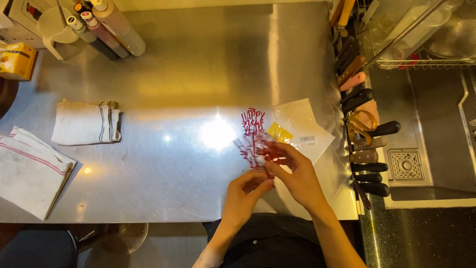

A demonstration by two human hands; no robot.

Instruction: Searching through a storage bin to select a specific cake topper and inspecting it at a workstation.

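Up close, both hands pinch a thin red cut-out letter topper above the steel counter.

Nearest the body, the left hand (244, 194) closes its fingertips on the lower stick of the topper (253, 130), and the right hand (296, 172) grips it just above, fingers curled tight. The topper looks flimsy: lacy script on a slim stem, so too hard a squeeze or twist could likely snap it. Just right of the topper lies a glossy clear packet (303, 130) with a yellow label. Beyond that, dark-handled knives (369, 149) line the counter (188, 74) edge. Left of the topper sit soft folded cloths (85, 123); farthest back stand tall bottles (106, 27).
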